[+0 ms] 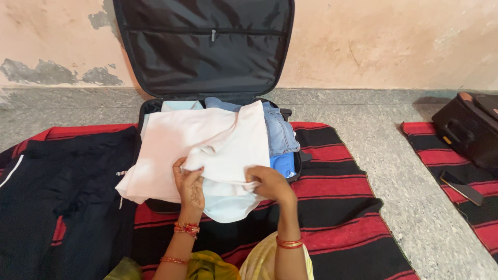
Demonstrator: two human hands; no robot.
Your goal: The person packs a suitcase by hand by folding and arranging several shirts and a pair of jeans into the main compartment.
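Far left, dark trousers (67, 202) lie on the striped mat (332, 207). The left hand (189, 186) pinches a fold of the pale shirt (197, 145), fingers narrow. The right hand (270, 184) grips the shirt's near hem, fingers closed on cloth. The shirt sits atop the open suitcase (207, 52), its near part overhanging the case's near edge. It may slide off toward the person if either grip loosens, or the jeans (280, 129) beneath could shift. Right of the case the mat and floor (394, 155) give room; a second bag (467, 129) sits far right.
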